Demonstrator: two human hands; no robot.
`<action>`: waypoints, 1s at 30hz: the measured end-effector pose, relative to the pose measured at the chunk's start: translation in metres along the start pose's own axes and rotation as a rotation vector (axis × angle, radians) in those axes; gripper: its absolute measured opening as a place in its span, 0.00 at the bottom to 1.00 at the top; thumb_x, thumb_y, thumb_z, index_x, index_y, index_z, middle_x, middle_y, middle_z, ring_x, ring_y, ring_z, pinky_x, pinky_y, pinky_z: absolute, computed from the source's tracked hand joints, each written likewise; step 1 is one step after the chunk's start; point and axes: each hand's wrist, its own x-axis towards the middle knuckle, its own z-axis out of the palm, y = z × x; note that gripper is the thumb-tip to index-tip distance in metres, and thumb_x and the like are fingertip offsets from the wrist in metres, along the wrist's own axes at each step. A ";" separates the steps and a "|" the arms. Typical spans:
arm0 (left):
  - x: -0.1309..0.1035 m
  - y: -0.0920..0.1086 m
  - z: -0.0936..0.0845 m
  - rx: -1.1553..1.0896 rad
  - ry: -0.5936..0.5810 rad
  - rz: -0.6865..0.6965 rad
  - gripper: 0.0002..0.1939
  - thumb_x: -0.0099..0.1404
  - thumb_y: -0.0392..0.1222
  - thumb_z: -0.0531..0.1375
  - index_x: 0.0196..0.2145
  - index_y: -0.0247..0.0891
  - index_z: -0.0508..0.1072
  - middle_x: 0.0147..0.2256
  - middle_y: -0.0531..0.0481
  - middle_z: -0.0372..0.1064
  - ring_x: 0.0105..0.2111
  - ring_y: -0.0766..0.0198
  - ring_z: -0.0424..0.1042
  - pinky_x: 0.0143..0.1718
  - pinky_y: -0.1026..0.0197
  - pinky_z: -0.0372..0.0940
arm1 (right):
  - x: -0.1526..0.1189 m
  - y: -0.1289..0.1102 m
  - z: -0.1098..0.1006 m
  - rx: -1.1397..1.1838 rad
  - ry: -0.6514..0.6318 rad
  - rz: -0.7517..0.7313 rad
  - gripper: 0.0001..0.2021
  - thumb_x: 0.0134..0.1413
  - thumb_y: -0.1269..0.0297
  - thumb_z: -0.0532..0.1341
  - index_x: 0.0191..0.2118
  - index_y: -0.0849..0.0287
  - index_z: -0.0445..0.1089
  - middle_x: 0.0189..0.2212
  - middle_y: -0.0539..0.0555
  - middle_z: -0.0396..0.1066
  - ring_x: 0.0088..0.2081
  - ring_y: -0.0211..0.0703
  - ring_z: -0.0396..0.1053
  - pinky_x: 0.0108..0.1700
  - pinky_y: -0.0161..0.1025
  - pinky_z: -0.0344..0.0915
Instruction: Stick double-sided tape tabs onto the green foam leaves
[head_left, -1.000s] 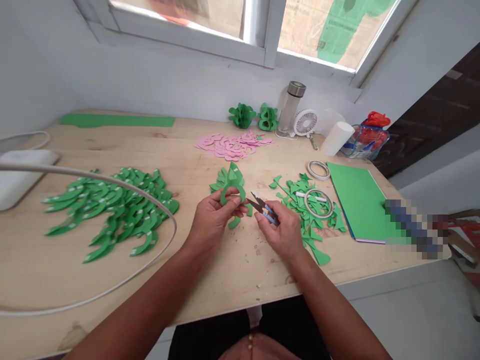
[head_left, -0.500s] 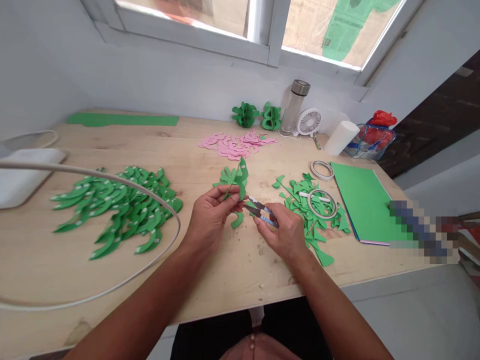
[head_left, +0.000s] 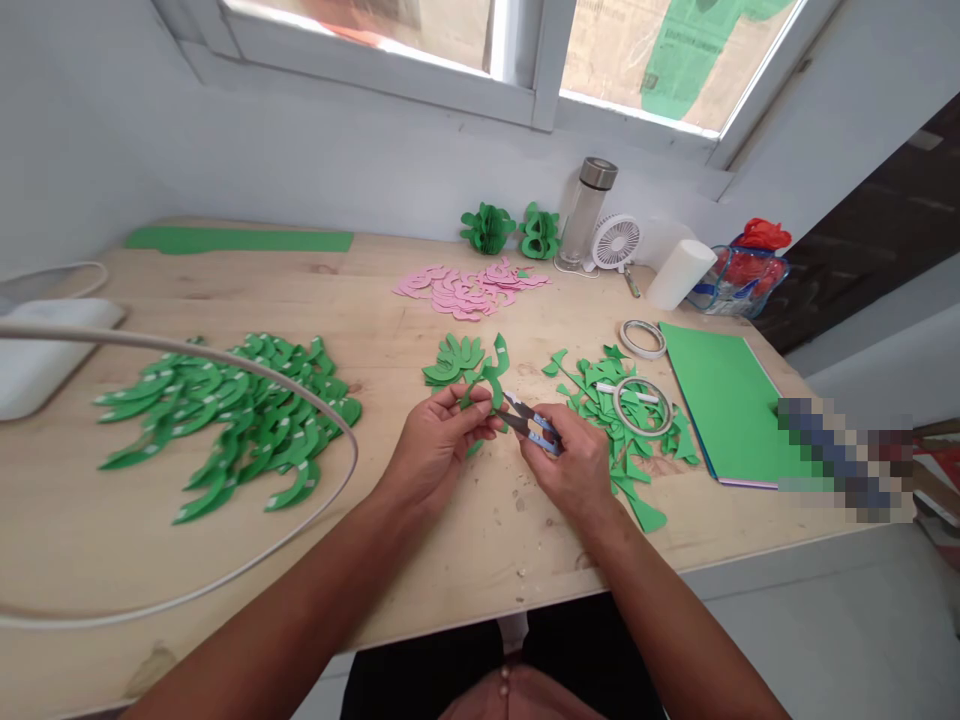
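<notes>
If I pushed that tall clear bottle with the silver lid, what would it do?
The bottle might tip easily, since it looks tall and narrow. It could roll once down, because its sides look round. It would probably bump the white fan if pushed that way, as they stand close together.

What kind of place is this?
Probably a craft table by a window. There's a pile of cut green paper shapes, rolls of tape, and small snips in the right hand.
</notes>
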 end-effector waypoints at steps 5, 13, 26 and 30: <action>-0.001 -0.008 0.003 -0.007 -0.072 -0.049 0.12 0.46 0.34 0.70 0.27 0.34 0.72 0.26 0.55 0.70 0.25 0.71 0.68 0.30 0.67 0.64 | -0.002 0.001 0.001 0.044 -0.014 -0.021 0.07 0.52 0.67 0.57 0.36 0.59 0.71 0.29 0.53 0.75 0.28 0.39 0.71 0.32 0.33 0.63; -0.004 -0.014 0.004 0.016 -0.134 -0.068 0.09 0.47 0.32 0.68 0.26 0.34 0.72 0.27 0.53 0.71 0.28 0.69 0.69 0.32 0.66 0.63 | -0.002 0.001 0.004 0.050 -0.017 -0.033 0.07 0.55 0.65 0.56 0.35 0.59 0.72 0.28 0.53 0.75 0.29 0.40 0.71 0.32 0.34 0.63; -0.004 -0.010 0.002 0.349 -0.077 0.154 0.16 0.46 0.32 0.63 0.36 0.38 0.73 0.36 0.49 0.73 0.36 0.61 0.71 0.34 0.62 0.65 | -0.002 0.000 0.002 -0.056 0.051 -0.006 0.08 0.54 0.67 0.55 0.30 0.59 0.70 0.20 0.50 0.70 0.22 0.36 0.64 0.27 0.34 0.56; -0.007 0.000 0.001 0.429 -0.010 0.314 0.16 0.50 0.35 0.63 0.39 0.39 0.73 0.41 0.47 0.71 0.41 0.58 0.70 0.36 0.60 0.66 | -0.002 0.002 0.002 -0.112 0.070 -0.025 0.08 0.55 0.67 0.55 0.30 0.59 0.70 0.21 0.50 0.70 0.22 0.37 0.64 0.28 0.35 0.55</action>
